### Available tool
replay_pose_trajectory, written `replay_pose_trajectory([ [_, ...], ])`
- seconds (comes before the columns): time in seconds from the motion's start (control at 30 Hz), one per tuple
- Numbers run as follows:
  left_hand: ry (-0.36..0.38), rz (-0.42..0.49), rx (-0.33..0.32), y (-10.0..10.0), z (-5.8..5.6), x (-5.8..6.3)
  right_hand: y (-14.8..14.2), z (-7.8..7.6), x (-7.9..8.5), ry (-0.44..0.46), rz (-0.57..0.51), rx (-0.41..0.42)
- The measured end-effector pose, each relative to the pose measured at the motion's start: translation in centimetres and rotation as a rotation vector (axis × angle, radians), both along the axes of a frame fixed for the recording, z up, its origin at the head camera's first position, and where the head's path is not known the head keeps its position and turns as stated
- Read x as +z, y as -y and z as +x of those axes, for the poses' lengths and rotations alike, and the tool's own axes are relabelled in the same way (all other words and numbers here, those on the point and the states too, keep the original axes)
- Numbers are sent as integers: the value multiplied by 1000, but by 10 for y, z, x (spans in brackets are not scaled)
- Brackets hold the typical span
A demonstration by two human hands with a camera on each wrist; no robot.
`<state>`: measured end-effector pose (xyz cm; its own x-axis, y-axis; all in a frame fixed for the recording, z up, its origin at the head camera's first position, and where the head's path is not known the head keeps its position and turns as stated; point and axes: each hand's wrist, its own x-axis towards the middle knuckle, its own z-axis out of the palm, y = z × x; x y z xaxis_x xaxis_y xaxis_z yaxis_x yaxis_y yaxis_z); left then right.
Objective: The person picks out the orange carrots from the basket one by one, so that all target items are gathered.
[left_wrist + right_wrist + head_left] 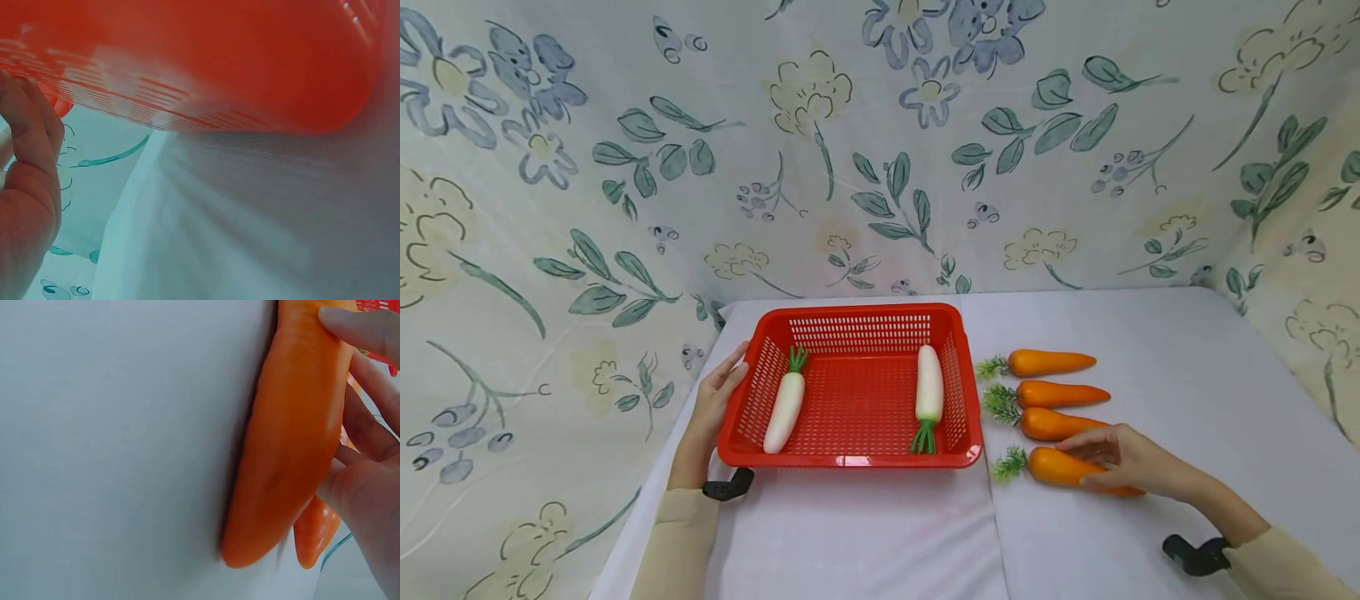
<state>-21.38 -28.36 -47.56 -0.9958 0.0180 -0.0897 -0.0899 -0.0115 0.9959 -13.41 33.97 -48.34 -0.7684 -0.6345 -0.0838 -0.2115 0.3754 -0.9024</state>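
Observation:
A red plastic basket point(857, 460) stands on the white table with two white radishes inside. One radish point(785, 412) lies along the left side, its green top toward the back; the other radish point(929, 383) lies on the right, green top forward. My left hand point(707, 408) touches the basket's outer left wall, its fingers fairly straight near the rim. To the basket's right, my right hand point(1131, 462) holds the nearest carrot point(1060, 467) between thumb and fingers. That carrot point(294, 419) lies on the cloth in the right wrist view, its tip toward the camera.
Three more carrots lie behind the held one: a far carrot point(1051, 362), a middle carrot point(1063, 392) and a closer carrot point(1052, 424), leafy tops toward the basket. A floral curtain point(880, 150) hangs behind the table point(865, 533). Each wrist wears a black strap.

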Motion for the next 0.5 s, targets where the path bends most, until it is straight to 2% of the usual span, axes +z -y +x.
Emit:
replay_pose_trajectory([
  [0.13, 5, 5, 6, 2, -2, -3, 0, 0, -5, -40, 14, -18],
  [0.37, 15, 9, -5, -5, 7, 12, -1, 0, -9, -86, -30, -26],
  [0.5, 20, 22, -6, -5, 8, 12, -2, 1, -9, -89, -51, -40],
])
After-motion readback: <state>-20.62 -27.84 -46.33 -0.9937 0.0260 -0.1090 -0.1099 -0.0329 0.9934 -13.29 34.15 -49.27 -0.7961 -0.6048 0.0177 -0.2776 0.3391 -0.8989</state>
